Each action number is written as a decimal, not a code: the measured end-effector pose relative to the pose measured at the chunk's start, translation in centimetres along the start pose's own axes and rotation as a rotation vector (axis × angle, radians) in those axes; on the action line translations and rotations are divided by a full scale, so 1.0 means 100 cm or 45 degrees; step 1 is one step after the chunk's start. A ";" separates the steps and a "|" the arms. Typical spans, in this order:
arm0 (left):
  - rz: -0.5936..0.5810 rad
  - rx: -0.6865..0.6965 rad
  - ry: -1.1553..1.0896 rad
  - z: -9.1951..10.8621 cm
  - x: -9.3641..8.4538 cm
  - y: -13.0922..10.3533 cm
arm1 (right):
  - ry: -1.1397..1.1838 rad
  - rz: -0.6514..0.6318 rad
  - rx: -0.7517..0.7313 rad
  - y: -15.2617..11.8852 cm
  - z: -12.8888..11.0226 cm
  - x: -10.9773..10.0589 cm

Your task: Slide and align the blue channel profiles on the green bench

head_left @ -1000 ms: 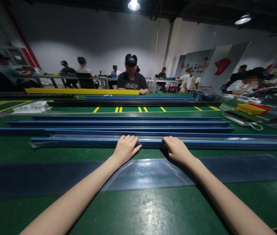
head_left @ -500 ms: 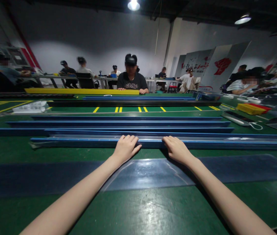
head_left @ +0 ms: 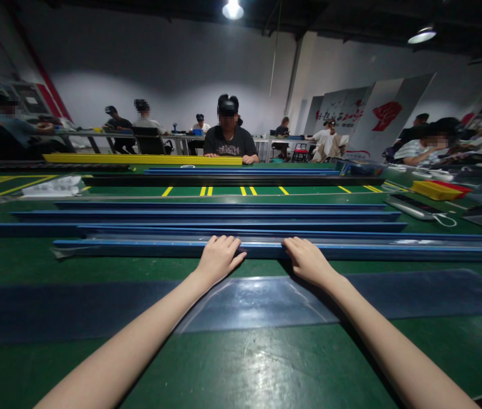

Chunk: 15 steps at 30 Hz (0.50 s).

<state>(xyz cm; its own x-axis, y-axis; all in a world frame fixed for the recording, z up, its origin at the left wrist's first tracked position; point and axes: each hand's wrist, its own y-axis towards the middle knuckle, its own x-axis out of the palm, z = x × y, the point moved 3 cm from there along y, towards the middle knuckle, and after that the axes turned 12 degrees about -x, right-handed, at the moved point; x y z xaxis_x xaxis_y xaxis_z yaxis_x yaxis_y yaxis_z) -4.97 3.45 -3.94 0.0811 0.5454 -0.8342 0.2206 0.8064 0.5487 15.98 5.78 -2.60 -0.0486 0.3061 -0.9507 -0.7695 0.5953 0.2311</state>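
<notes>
A long blue channel strip (head_left: 262, 250) lies crosswise on the green table (head_left: 258, 363), with clear plastic film along its trough. My left hand (head_left: 220, 255) grips its near wall, fingertips bent over the upper edge and thumb on the front. To the right, my right hand (head_left: 304, 255) curls over the same wall, its thumb out of sight. The strip rests on the tabletop between and beyond both hands. Under my forearms a flat, transparent bluish plastic sheet (head_left: 262, 304) is spread across the table.
More blue channel strips (head_left: 207, 216) lie parallel behind, then a black strip (head_left: 232, 180) and a yellow strip (head_left: 147, 159). A phone-like device (head_left: 414, 205) and a yellow tray (head_left: 432, 190) sit at right. Opposite, a person (head_left: 230, 142) rests both hands on the table edge.
</notes>
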 end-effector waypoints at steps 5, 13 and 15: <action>0.004 0.003 0.005 0.001 0.000 0.000 | 0.003 0.002 0.000 0.000 0.000 0.000; 0.000 0.006 0.008 0.001 -0.001 0.000 | -0.001 -0.007 -0.003 0.000 0.000 0.000; 0.003 0.007 0.010 0.001 -0.001 0.000 | 0.001 -0.014 0.006 0.000 0.000 0.000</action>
<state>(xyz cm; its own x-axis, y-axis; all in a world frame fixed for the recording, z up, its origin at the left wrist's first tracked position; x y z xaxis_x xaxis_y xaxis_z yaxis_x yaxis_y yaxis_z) -4.86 3.35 -3.88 0.0737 0.5489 -0.8326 0.2258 0.8040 0.5501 15.97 5.82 -2.60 -0.0404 0.2988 -0.9535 -0.7671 0.6022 0.2212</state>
